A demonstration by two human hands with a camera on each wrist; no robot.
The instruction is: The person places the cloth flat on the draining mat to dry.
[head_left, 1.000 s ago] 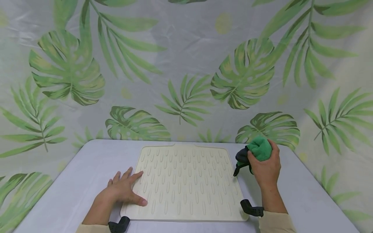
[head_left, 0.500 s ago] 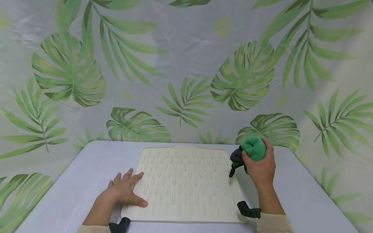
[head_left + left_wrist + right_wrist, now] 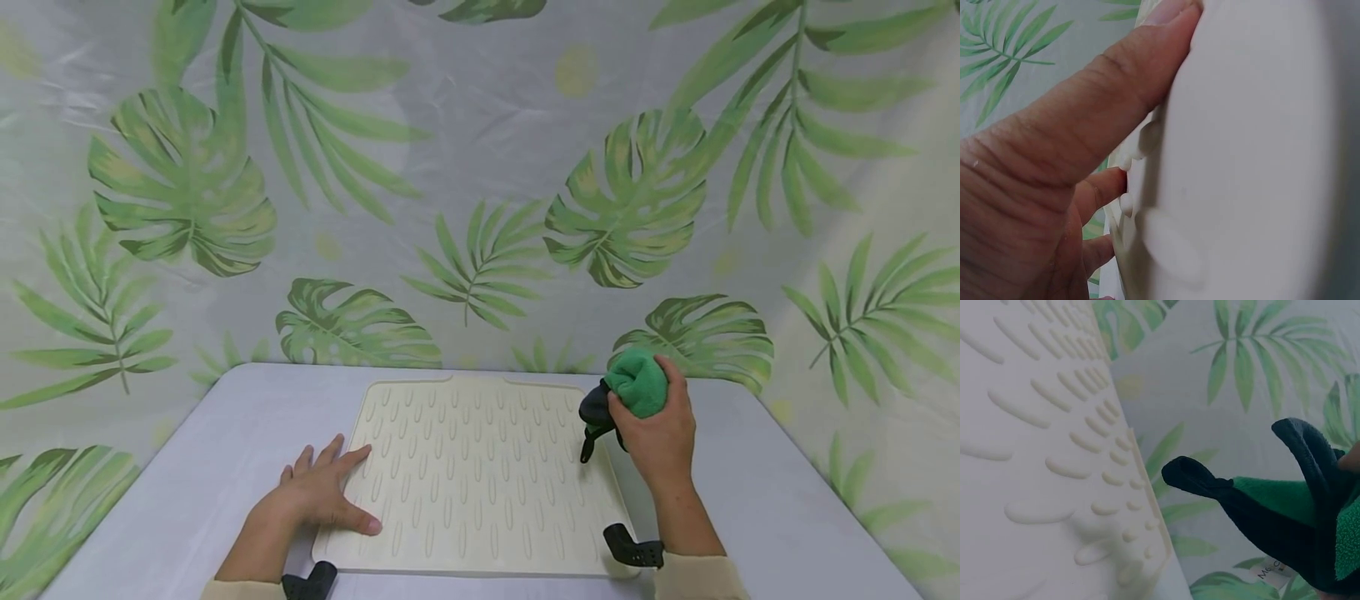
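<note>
A cream drying mat [image 3: 480,492] with raised oval ridges lies flat at the middle of the table. My left hand [image 3: 306,493] rests on its left edge, fingers and thumb spread; the thumb [image 3: 1104,103] lies on the mat surface in the left wrist view. Over the mat's right side, my right hand [image 3: 663,437] grips a bunched green cloth [image 3: 637,383] with dark trim. In the right wrist view the trim ends in a dark hanging loop [image 3: 1194,475], and a small white label [image 3: 1270,573] sticks out below. That hand's fingers are mostly out of this view.
White cloth covers the table [image 3: 787,492], which reaches past the mat on both sides. A leaf-printed curtain [image 3: 480,167] hangs right behind the far edge. Black camera mounts [image 3: 633,546] sit on both wrists.
My right hand has moved left with the green cloth, from beside the mat's right edge to over it. The left hand stays in place on the mat.
</note>
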